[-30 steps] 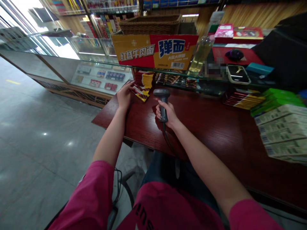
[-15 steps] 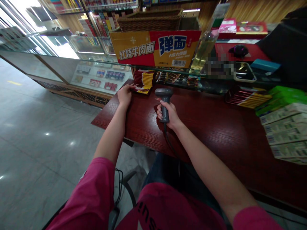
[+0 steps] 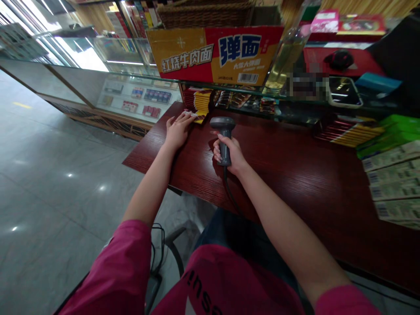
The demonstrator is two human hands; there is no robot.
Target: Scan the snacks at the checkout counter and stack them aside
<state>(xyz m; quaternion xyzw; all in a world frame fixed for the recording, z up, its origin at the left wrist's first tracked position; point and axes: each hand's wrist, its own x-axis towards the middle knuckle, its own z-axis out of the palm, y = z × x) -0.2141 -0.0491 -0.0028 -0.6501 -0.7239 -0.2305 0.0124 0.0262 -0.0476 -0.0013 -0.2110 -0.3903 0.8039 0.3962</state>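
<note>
My right hand (image 3: 229, 151) is wrapped round the handle of a grey barcode scanner (image 3: 223, 127), held upright above the dark red wooden desk (image 3: 278, 162). The scanner's cable runs down toward the desk's near edge. My left hand (image 3: 179, 129) lies with fingers stretched out over the front of a stack of yellow and dark red packets (image 3: 201, 100). Its fingertips rest on the lowest, foremost packet (image 3: 201, 117). That packet is partly covered by the fingers.
A noodle carton (image 3: 216, 57) stands on the glass shelf behind the desk, beside a bottle (image 3: 285, 57) and a phone (image 3: 344, 92). At right lie more red and yellow packets (image 3: 348, 129), green packs (image 3: 390, 133) and stacked white boxes (image 3: 393, 183). Glass display cases (image 3: 138, 98) stand at left.
My left hand has moved right and onto the front of the packet stack, its fingers now stretched over the lowest packet. My right hand still holds the scanner in nearly the same place.
</note>
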